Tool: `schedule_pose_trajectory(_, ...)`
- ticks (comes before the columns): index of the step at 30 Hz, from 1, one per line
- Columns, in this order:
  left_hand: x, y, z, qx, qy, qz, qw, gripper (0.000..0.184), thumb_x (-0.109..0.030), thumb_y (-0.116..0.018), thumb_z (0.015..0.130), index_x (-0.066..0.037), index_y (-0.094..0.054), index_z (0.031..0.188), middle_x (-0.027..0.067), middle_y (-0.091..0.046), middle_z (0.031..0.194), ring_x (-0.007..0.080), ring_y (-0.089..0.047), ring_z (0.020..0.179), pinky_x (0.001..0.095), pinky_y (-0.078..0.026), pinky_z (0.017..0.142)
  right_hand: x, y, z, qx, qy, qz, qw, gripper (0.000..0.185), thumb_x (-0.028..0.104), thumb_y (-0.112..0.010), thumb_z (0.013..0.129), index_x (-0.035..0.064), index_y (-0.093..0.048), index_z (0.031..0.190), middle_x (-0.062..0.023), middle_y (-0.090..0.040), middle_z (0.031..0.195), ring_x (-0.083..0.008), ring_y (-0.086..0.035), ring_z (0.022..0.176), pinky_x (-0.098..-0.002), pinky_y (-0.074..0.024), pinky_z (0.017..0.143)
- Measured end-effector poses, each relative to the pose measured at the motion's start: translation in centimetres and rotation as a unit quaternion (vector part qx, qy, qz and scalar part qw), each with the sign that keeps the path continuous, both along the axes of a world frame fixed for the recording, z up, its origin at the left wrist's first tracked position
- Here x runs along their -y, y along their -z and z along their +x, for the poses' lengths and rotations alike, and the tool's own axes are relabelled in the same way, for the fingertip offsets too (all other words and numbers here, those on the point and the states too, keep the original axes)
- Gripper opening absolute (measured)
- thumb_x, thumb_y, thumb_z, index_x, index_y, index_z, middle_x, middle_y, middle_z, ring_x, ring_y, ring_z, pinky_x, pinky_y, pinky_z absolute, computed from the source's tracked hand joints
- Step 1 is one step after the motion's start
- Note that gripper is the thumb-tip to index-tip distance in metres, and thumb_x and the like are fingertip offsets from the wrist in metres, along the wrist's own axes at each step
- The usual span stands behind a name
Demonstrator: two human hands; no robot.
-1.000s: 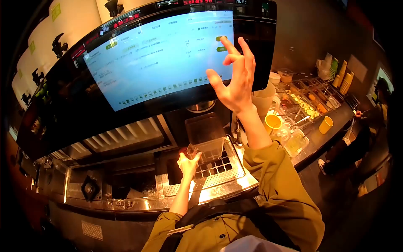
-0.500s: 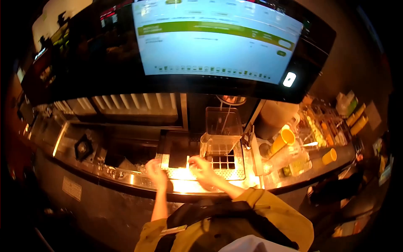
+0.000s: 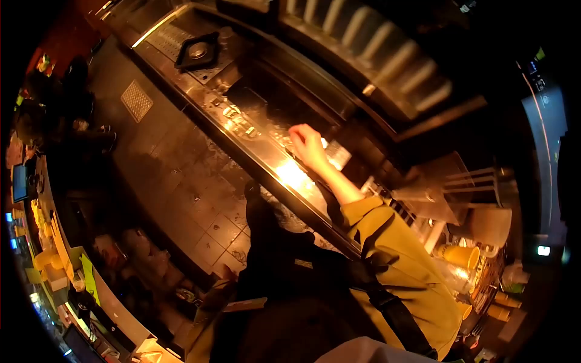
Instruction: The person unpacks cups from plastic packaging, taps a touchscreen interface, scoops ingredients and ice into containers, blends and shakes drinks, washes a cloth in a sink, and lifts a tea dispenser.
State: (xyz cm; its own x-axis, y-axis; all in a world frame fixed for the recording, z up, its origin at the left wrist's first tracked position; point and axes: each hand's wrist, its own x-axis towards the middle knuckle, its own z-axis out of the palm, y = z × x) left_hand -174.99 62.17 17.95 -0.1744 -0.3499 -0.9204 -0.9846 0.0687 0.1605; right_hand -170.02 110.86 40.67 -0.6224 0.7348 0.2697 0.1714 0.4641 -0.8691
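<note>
My right hand (image 3: pixel 307 145) reaches over the metal counter (image 3: pixel 266 145), beside the dark sink recess. Its fingers are curled together; whatever they may hold is hidden. Just past the wrist, a pale, brightly lit piece (image 3: pixel 339 156) shows on the counter. Several shiny small metal pieces (image 3: pixel 239 121) lie on the ledge to the left of the hand. My left hand (image 3: pixel 227 273) hangs low by my side in shadow, only partly showing, and its fingers cannot be made out.
A black square fitting with a round metal centre (image 3: pixel 198 51) sits farther along the counter. Yellow cups (image 3: pixel 459 256) and a clear container (image 3: pixel 433 187) stand at the right. A floor drain (image 3: pixel 137 101) lies in the tiled floor. Another counter (image 3: pixel 103 290) with screens runs along the left.
My view has swung left and tilted, so the big screen is now at the right edge. My left hand has left the counter and dropped to my side; my right hand has shifted toward the sink.
</note>
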Motion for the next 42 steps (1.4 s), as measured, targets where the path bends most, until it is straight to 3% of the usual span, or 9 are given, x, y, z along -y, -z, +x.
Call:
schedule_pose_trajectory(7,-2.8,0.9,-10.8,-0.091,0.091,-0.021,0.991,0.029,-0.033,-0.053,0.080,-0.012,-0.049,0.100,0.0029,-0.054,0.081,0.0193,-0.057,0.068,0.0299,-0.038,0.047,-10.0,9.7,-18.5,0.218,-0.045,0.121,0.967,0.012,0.008,-0.046,0.070,0.0020,-0.055,0.075,-0.0139,-0.056,0.078,-0.0336,-0.054,0.075,-0.0396,-0.0447,0.066)
schedule_pose_trajectory(16,-4.0,2.4,-17.1,-0.101,0.088,0.075,0.988,0.015,-0.020,-0.052,0.084,-0.014,-0.047,0.096,0.0016,-0.050,0.078,0.0199,-0.058,0.066,0.0276,-0.040,0.047,-21.7,13.6,-10.7,0.273,-0.226,0.402,0.844,0.006,0.006,-0.053,0.064,0.0078,-0.053,0.069,-0.0095,-0.052,0.070,-0.0252,-0.054,0.067,-0.0359,-0.0454,0.059)
schedule_pose_trajectory(21,-4.2,2.9,-16.5,-0.046,0.158,0.047,0.985,0.016,-0.019,-0.053,0.082,-0.012,-0.048,0.096,0.0023,-0.050,0.078,0.0206,-0.058,0.070,0.0306,-0.043,0.052,-13.9,9.2,-21.4,0.320,-0.142,0.012,0.937,0.011,0.012,-0.051,0.069,0.0023,-0.053,0.074,-0.0152,-0.055,0.071,-0.0322,-0.055,0.066,-0.0396,-0.0466,0.059)
schedule_pose_trajectory(23,-4.5,3.2,-16.7,-0.041,0.151,0.039,0.987,0.017,-0.019,-0.054,0.082,-0.012,-0.048,0.096,0.0025,-0.050,0.079,0.0210,-0.059,0.070,0.0311,-0.044,0.052,-11.1,11.5,-27.1,0.607,-0.233,0.067,0.757,0.019,0.018,-0.052,0.072,0.0047,-0.063,0.079,-0.0105,-0.061,0.080,-0.0251,-0.061,0.075,-0.0352,-0.0503,0.062)
schedule_pose_trajectory(27,-8.9,2.6,-18.8,-0.067,0.125,0.060,0.988,0.022,-0.023,-0.055,0.081,-0.013,-0.048,0.099,0.0031,-0.052,0.085,0.0209,-0.058,0.072,0.0298,-0.044,0.056,-11.6,34.2,-28.6,0.650,-0.014,-0.166,0.741,0.017,0.020,-0.055,0.072,0.0110,-0.066,0.081,-0.0070,-0.063,0.088,-0.0205,-0.061,0.080,-0.0317,-0.0499,0.066)
schedule_pose_trajectory(30,-12.5,2.1,-19.6,-0.095,0.137,0.083,0.983,0.021,-0.024,-0.053,0.083,-0.014,-0.048,0.100,0.0033,-0.053,0.089,0.0189,-0.057,0.072,0.0277,-0.043,0.062,-11.7,31.9,-28.6,0.659,-0.145,-0.047,0.736,0.021,0.021,-0.059,0.067,0.0083,-0.066,0.081,-0.0093,-0.063,0.087,-0.0215,-0.062,0.079,-0.0332,-0.0504,0.066)
schedule_pose_trajectory(32,-14.3,2.4,-19.5,-0.091,0.151,0.097,0.980,0.019,-0.023,-0.053,0.083,-0.014,-0.048,0.099,0.0031,-0.053,0.088,0.0179,-0.057,0.072,0.0273,-0.043,0.061,-12.1,12.9,-29.1,0.676,-0.136,-0.142,0.710,0.035,0.032,-0.059,0.070,-0.0012,-0.064,0.081,-0.0106,-0.064,0.077,-0.0268,-0.063,0.073,-0.0361,-0.0504,0.062)
schedule_pose_trajectory(35,-14.4,4.0,-18.8,-0.069,0.167,0.108,0.978,0.017,-0.020,-0.051,0.084,-0.014,-0.047,0.099,0.0022,-0.051,0.086,0.0164,-0.057,0.071,0.0263,-0.042,0.058,-13.8,5.7,-23.2,0.593,-0.079,-0.029,0.801,0.032,0.031,-0.055,0.073,-0.0002,-0.062,0.075,-0.0199,-0.060,0.071,-0.0330,-0.060,0.067,-0.0412,-0.0481,0.061)
schedule_pose_trajectory(42,-12.5,7.3,-17.5,-0.056,0.179,0.102,0.977,0.020,-0.019,-0.052,0.082,-0.013,-0.047,0.100,0.0018,-0.050,0.088,0.0188,-0.057,0.072,0.0272,-0.042,0.058,-20.3,19.1,-12.1,0.563,0.072,0.053,0.822,0.033,0.031,-0.052,0.075,0.0002,-0.062,0.078,-0.0193,-0.059,0.070,-0.0302,-0.057,0.068,-0.0403,-0.0467,0.061)
